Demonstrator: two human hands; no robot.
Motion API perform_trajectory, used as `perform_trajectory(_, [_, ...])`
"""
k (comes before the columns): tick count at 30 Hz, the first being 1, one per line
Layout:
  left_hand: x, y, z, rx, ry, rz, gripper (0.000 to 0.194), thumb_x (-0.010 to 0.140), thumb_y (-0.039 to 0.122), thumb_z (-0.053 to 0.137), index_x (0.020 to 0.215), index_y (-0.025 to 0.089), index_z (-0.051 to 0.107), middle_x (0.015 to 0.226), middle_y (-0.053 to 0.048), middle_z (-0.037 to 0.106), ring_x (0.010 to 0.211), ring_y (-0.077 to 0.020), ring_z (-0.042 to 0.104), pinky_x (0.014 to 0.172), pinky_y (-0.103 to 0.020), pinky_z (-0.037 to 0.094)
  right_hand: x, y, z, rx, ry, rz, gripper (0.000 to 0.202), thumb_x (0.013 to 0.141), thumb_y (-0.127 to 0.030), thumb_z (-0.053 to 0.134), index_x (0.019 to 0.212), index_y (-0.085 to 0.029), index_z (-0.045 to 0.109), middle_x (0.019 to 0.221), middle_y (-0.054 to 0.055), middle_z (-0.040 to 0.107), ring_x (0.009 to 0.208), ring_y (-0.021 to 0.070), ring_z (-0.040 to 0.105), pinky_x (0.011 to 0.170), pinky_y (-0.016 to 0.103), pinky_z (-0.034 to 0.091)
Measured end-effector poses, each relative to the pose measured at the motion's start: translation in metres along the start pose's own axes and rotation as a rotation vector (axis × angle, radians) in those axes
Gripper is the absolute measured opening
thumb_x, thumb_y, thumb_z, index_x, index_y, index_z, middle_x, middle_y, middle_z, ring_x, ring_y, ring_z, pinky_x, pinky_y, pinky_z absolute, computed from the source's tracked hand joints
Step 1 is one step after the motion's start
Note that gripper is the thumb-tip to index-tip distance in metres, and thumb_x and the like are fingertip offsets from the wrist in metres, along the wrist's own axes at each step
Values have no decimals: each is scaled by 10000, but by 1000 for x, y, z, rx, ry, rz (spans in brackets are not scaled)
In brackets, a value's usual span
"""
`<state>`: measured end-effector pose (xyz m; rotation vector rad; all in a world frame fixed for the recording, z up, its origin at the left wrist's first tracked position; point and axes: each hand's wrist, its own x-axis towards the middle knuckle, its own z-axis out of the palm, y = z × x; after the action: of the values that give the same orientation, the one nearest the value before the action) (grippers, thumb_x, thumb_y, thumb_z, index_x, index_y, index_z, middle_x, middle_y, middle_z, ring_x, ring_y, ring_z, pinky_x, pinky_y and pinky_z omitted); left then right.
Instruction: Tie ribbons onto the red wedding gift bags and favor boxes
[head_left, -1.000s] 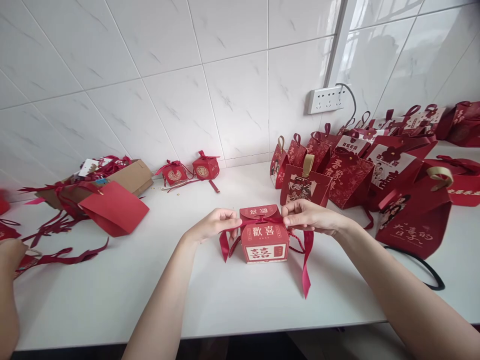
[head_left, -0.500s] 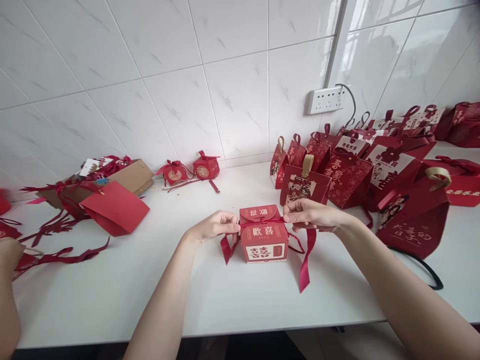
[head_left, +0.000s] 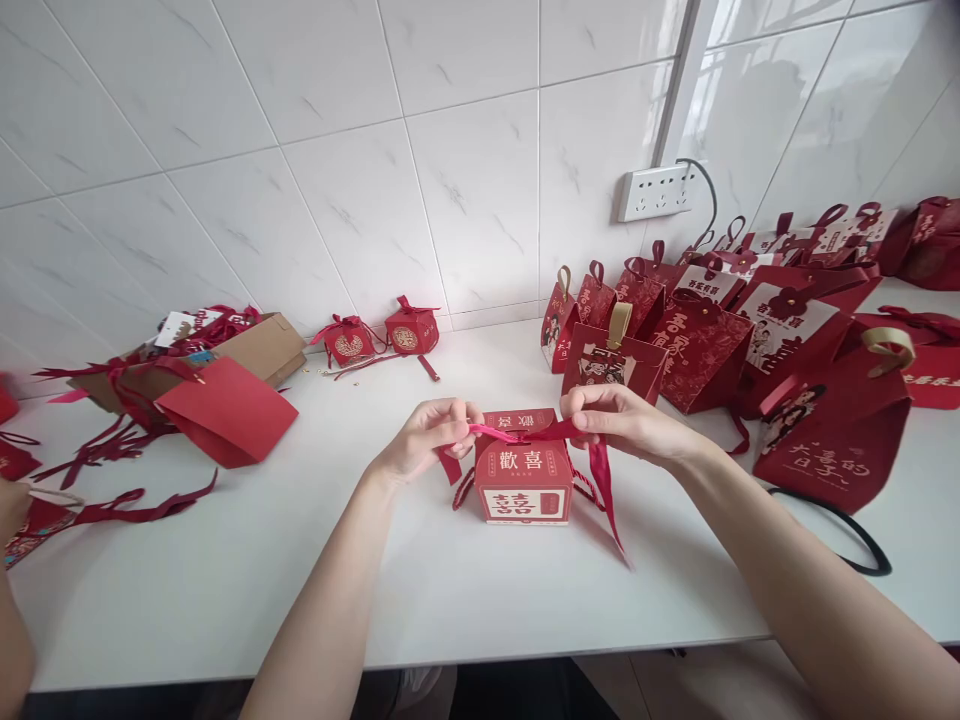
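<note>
A small red gift box (head_left: 523,464) with gold and white lettering stands upright on the white table in front of me. Across its top runs a red ribbon (head_left: 551,431), crossed or knotted at the middle of the lid. My left hand (head_left: 435,440) pinches one side of this ribbon just off the box's left edge. On the other side, my right hand (head_left: 611,418) grips the ribbon above the right edge, and a loose tail hangs below it. Twisted red cords (head_left: 588,488) show at the box's sides.
Rows of red gift boxes (head_left: 705,345) fill the table's right side, with a black cord (head_left: 862,530) near them. Two small boxes (head_left: 411,328) sit by the wall. At left are an opened cardboard box (head_left: 259,350) of ribbons, a red box (head_left: 229,412) and another person's hand (head_left: 11,505).
Both hands have risen slightly, lifting the ribbon ends off the lid. The ribbon's right tail has swung and twisted. The other person's hand at far left has shifted left.
</note>
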<state>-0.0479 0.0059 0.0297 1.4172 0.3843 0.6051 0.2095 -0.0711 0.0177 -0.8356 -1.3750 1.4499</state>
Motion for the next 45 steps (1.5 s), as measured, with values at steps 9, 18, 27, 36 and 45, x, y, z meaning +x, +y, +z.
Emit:
perform_trajectory(9, [2, 1, 4, 72, 155, -27, 354, 705, 313, 679, 536, 145, 417, 990, -75, 619, 857, -194, 583, 720, -298, 422, 5, 1, 6, -8, 172, 103, 315, 756, -389, 707, 648, -171, 506, 779, 52, 689, 554, 94, 533, 528, 242, 392])
perform_trajectory(18, [4, 1, 1, 378, 274, -21, 340, 820, 403, 584, 621, 182, 419, 841, -75, 725, 864, -218, 639, 807, -338, 401, 4, 2, 3, -59, 163, 125, 310, 791, -422, 665, 689, -186, 491, 748, 45, 703, 609, 124, 601, 650, 278, 466])
perform_trajectory(27, [1, -1, 11, 353, 191, 114, 369, 877, 491, 507, 687, 185, 424, 822, -69, 685, 779, -189, 611, 768, -321, 426, 5, 6, 4, -140, 161, 47, 334, 856, -493, 582, 752, -203, 454, 586, -11, 636, 567, 118, 587, 606, 251, 444])
perform_trajectory(36, [5, -6, 21, 595, 473, 259, 468, 833, 636, 460, 663, 205, 398, 592, 39, 384, 537, -115, 333, 563, -251, 312, 0, 0, 18, -190, 193, 18, 398, 841, -604, 532, 826, -232, 389, 457, -106, 465, 295, 79, 443, 332, 198, 275])
perform_trajectory(45, [2, -9, 25, 670, 441, 244, 405, 880, 603, 391, 739, 224, 381, 511, 52, 418, 495, -128, 399, 550, -259, 316, 0, -3, 18, -202, 163, 88, 416, 834, -604, 539, 793, -220, 383, 593, -90, 512, 315, 69, 499, 312, 197, 333])
